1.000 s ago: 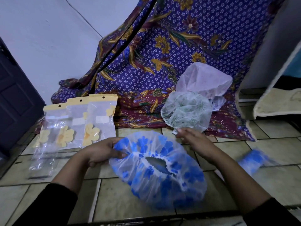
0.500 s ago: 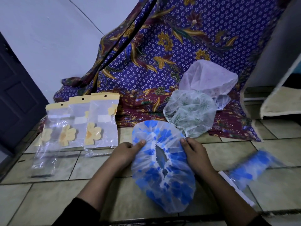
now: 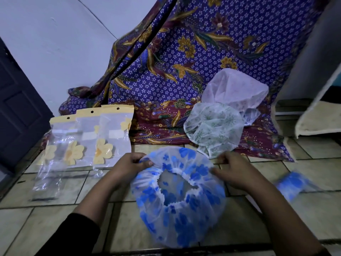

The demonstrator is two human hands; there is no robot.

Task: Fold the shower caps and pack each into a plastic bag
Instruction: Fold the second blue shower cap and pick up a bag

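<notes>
Step in hand: start of the fold on the blue-flowered shower cap (image 3: pixel 193 215). It sits low in frame, about 6 o'clock, on the tiled floor (image 3: pixel 55 218), with the elastic opening facing up and the cap spread round, no crease in it yet.

Left hand (image 3: pixel 132 164) pinches the cap's rim at roughly 10 o'clock of the cap, thumb and fingers curled onto the plastic. Right hand (image 3: pixel 230 170) grips the rim at roughly 2 o'clock, fingers closed on the gathered edge. Both are holding the cap, nothing else.

Three plastic bags (image 3: pixel 112 135) with yellow headers lie fanned out at 10 o'clock from the cap, just beside the left hand, none touched. Two more caps wait at 1 o'clock on the batik cloth (image 3: pixel 184 52): a green-print cap (image 3: pixel 214 126) nearest, and a pale pink cap (image 3: pixel 236 89) behind it, overlapping it.

A blurred blue bundle (image 3: pixel 293 183) lies at 3 o'clock. It may be a cap already bagged, but it is too smeared to say.

Next move, as I judge it: bring the two pinched sides together to halve the cap, press the air out, and fold again until it is narrow enough for a bag mouth. The plastic is thin and slippery and the elastic is springy, so one hand will probably have to pin the fold while the other reaches to 10 o'clock for a bag.
</notes>
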